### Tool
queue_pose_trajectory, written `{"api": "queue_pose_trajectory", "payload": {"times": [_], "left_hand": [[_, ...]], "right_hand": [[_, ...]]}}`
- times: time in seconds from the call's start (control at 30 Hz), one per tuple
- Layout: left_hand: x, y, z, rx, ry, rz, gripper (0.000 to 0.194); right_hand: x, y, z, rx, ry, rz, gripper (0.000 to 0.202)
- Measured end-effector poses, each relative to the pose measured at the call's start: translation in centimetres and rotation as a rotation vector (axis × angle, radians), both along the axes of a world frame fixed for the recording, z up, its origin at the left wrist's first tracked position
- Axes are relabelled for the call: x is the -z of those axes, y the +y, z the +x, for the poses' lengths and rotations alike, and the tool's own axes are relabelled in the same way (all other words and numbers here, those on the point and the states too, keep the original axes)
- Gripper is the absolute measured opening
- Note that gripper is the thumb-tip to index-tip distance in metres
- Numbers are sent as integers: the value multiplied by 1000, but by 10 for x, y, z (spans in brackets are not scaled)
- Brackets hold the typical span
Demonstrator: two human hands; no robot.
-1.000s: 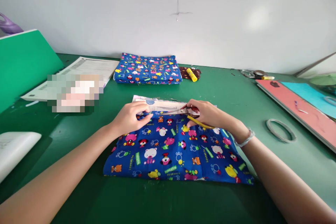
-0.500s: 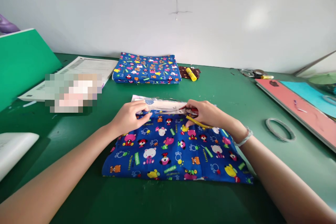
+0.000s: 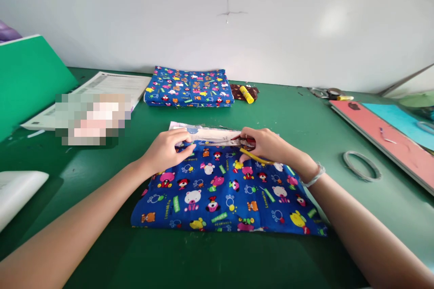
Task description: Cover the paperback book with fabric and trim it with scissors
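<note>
A blue printed cloth (image 3: 210, 194) with bears, dogs and paw marks lies on the green table in front of me. At its far edge, toward the left, my left hand (image 3: 172, 146) pinches the cloth between thumb and fingers. My right hand (image 3: 266, 144) is wrapped round a pair of scissors (image 3: 233, 142), with a yellow handle strip showing below the fingers. The blades point left along the cloth's far edge, toward my left hand. Just beyond them shows a pale strip (image 3: 217, 133); how it joins the cloth I cannot tell.
A folded stack of the same cloth (image 3: 190, 88) lies near the wall, beside a yellow glue stick (image 3: 247, 95) on a brown scrap. Printed papers (image 3: 111, 82) are at left. A clear ring (image 3: 362, 166) and a pink board (image 3: 379, 140) lie at right.
The scissors and both hands have hardly moved. The whole view has shifted very slightly; the cloth stays in place.
</note>
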State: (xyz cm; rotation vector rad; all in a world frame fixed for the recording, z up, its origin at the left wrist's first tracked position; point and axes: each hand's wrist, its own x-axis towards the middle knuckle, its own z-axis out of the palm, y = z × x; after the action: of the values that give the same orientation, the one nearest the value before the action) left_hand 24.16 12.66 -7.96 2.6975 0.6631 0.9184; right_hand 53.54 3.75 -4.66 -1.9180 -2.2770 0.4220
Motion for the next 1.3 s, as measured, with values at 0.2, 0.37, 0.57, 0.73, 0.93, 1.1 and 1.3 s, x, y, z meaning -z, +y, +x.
{"api": "queue_pose_trajectory", "payload": {"times": [0.2,0.37,0.57,0.73,0.93,1.1,1.3], "left_hand": [[0,0,0,-5,-2,3,16],[-1,0,-1,-9,5,-13,16],[-1,0,0,-10,7,-9,16],[-1,0,0,-15,8,-11,16],[-1,0,0,-11,12,-12,16],[0,0,0,-11,14,-12,16],[-1,1,0,-15,19,-8,17]], "right_hand": [[2,1,1,2,3,3,53],[3,2,1,4,-2,2,55],[3,1,1,8,-2,1,56],[3,2,1,11,5,4,54],[3,2,1,14,8,3,54],[3,2,1,16,14,11,53],[5,3,2,22,14,4,53]]}}
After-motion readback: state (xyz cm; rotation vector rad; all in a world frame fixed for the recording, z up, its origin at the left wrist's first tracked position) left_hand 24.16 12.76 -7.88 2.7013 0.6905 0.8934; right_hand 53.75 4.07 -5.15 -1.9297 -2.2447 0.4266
